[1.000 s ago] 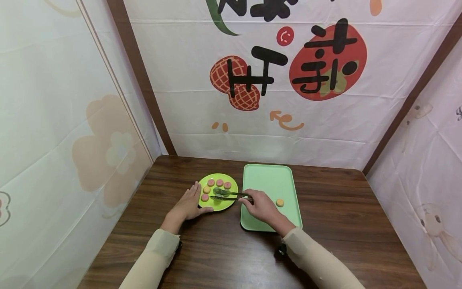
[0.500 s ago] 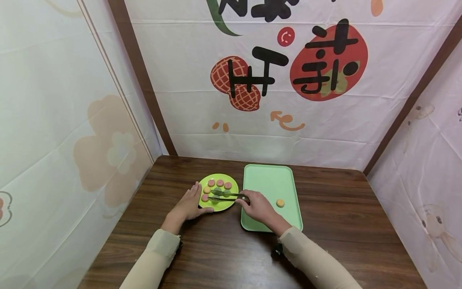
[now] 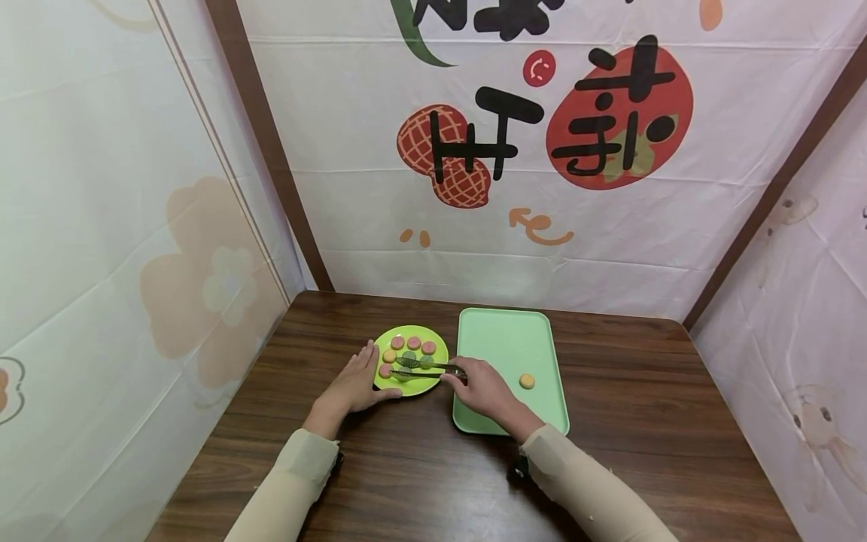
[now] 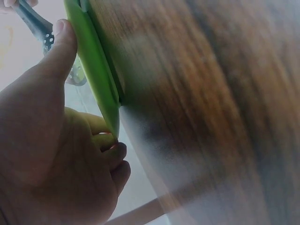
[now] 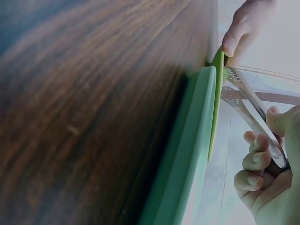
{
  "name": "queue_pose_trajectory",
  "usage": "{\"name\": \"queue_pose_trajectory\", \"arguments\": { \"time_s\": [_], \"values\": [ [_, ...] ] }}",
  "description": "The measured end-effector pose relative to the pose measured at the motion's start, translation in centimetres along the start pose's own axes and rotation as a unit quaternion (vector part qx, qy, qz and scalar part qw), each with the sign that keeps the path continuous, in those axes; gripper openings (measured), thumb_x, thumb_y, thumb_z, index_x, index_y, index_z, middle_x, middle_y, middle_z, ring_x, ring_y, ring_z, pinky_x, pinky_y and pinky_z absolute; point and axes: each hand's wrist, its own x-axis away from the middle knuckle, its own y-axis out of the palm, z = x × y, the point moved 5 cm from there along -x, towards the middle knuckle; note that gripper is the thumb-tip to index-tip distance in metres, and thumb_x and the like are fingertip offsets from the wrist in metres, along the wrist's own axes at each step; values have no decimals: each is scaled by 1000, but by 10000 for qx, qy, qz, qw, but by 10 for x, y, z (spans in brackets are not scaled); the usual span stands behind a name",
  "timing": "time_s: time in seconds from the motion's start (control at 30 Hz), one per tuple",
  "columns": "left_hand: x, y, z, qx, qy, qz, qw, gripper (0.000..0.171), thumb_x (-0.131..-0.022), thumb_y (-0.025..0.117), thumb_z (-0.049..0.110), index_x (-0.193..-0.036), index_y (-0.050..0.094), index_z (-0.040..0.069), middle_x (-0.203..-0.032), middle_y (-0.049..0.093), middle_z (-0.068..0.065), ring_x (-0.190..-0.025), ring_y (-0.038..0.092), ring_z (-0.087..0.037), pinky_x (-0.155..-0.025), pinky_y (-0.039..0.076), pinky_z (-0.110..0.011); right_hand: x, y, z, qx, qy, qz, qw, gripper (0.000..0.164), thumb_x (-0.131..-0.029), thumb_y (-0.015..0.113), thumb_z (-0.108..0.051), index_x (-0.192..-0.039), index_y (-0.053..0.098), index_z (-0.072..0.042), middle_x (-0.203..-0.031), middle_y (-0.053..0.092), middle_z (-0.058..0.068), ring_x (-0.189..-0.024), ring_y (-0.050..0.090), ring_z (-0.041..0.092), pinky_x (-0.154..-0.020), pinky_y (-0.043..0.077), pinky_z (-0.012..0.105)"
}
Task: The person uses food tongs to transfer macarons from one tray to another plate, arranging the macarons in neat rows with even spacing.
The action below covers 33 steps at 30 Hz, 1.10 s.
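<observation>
My right hand [image 3: 488, 388] holds metal tongs [image 3: 409, 363] with perforated ends, seen side-on in the right wrist view with their arms apart. The tong ends reach over the lime-green plate [image 3: 433, 382] and overlap the green macarons [image 3: 427, 362] there. My left hand [image 3: 355, 380] rests against the plate's left side, fingers extended along the rim and thumb on the front edge; in the left wrist view the thumb [image 4: 63, 44] lies over the rim. Pink macarons [image 3: 414, 343] and a yellow macaron [image 3: 389, 355] also sit on the plate.
A mint-green tray [image 3: 504, 339] lies right of the plate, partly under my right hand. One yellow macaron [image 3: 527, 382] sits on it. The brown wooden table [image 3: 643, 421] meets a printed cloth backdrop [image 3: 352, 226] behind.
The tongs have shifted slightly left over the plate with my right hand, mostly in the first half second. My left hand stays at the plate's rim.
</observation>
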Motion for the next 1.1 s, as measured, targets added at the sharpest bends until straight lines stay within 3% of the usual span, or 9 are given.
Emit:
{"name": "queue_pose_trajectory", "arguments": {
  "time_s": [0.57,0.83,1.1],
  "values": [
    [-1,1,-1,-35,-18,-6,10000,119,-98,70,64,-167,11,-11,-176,2,-30,-164,10,-45,-134,12,-54,-2,1,-1,95,-28,-44,9999,16,-109,68,-29,-112,74,-15,-89,70,-6,-74,62,4,-68,56,30],
    [-2,2,-1,-96,13,-8,10000,118,-98,70,64,-167,11,-11,-176,3,-31,-164,10,-45,-134,13,-55,3,-4,0,3,128,26,9999,34,-109,67,-33,-127,75,-5,-106,78,2,-88,73,12,-76,63,36],
    [-3,3,-2,-86,28,18,10000,118,-98,70,64,-167,11,-11,-176,2,-30,-164,10,-46,-134,12,-55,10,-12,4,-31,49,258,9997,32,-107,70,-32,-125,76,-6,-107,78,1,-92,73,15,-80,62,40]
  ]
}}
